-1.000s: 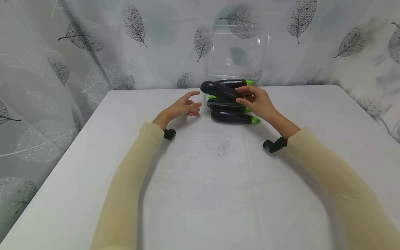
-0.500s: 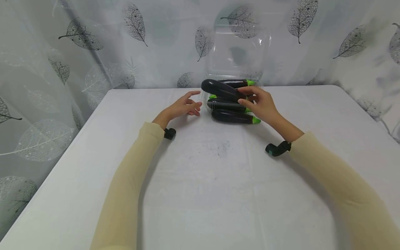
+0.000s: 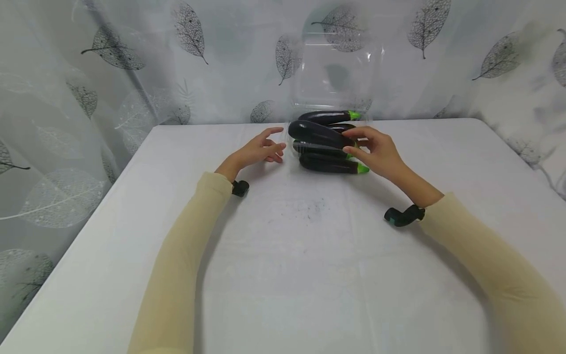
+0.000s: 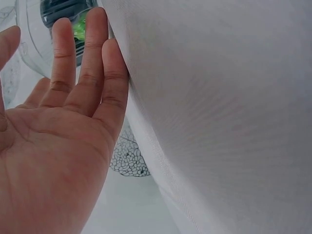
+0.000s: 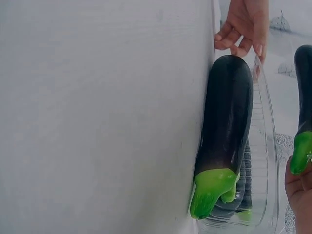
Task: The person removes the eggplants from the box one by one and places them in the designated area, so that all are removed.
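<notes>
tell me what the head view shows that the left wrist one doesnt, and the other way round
Only the head view shows the right hand pinching one end of a dark eggplant, plus both beige sleeves and the dark wrist devices.

Only the left wrist view shows the left hand palm-on, close up.

Both show that left hand, the white table, the leaf-print curtain, the clear container and some dark eggplant with green, though the left wrist view catches just a small part.
</notes>
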{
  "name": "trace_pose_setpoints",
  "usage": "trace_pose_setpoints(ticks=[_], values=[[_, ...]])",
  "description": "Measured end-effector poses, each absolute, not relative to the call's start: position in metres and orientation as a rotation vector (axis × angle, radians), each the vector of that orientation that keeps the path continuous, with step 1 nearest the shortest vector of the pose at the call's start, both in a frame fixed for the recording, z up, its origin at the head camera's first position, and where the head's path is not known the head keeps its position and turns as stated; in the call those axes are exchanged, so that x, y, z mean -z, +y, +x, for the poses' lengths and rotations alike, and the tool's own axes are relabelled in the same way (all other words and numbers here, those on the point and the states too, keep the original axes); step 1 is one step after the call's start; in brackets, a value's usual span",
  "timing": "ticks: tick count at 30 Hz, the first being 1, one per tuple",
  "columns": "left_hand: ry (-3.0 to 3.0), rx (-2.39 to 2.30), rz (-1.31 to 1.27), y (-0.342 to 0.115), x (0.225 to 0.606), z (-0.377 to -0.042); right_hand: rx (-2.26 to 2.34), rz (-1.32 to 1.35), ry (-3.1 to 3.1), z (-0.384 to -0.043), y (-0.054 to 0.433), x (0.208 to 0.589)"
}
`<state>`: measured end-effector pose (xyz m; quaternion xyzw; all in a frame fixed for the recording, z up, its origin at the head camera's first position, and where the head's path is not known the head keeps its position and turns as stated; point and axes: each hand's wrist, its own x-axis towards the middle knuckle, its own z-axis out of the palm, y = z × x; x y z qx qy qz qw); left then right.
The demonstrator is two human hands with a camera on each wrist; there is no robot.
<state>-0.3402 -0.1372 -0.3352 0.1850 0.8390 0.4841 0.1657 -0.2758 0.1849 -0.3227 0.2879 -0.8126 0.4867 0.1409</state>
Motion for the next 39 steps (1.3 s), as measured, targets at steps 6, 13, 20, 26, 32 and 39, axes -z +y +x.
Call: trace_pose_setpoints(ticks=[6,13,20,26,32,39], values=[[2.380,-1.392,0.530,-0.136,0.335,-0.340,-1.362,0.863,-2.402,-0.270,0.191,0.323],[2.384,-1.372,0.526,-0.136,0.337,-0.340,-1.338,0.891,-2.434,-0.263,0.195,0.325],[2.383,-1.369,0.516,-0.137,0.336,-0.339,-1.207,0.951,-2.535,-0.259,0.198,0.330],[2.391,-1.348,0.510,-0.137,0.335,-0.339,-1.188,0.977,-2.575,-0.258,0.199,0.332],[2.378,-1.370,0.510,-0.138,0.334,-0.339,-1.177,1.024,-2.583,-0.258,0.201,0.333],[2.370,-1.377,0.503,-0.138,0.333,-0.338,-1.131,1.087,-2.570,-0.258,0.203,0.336]])
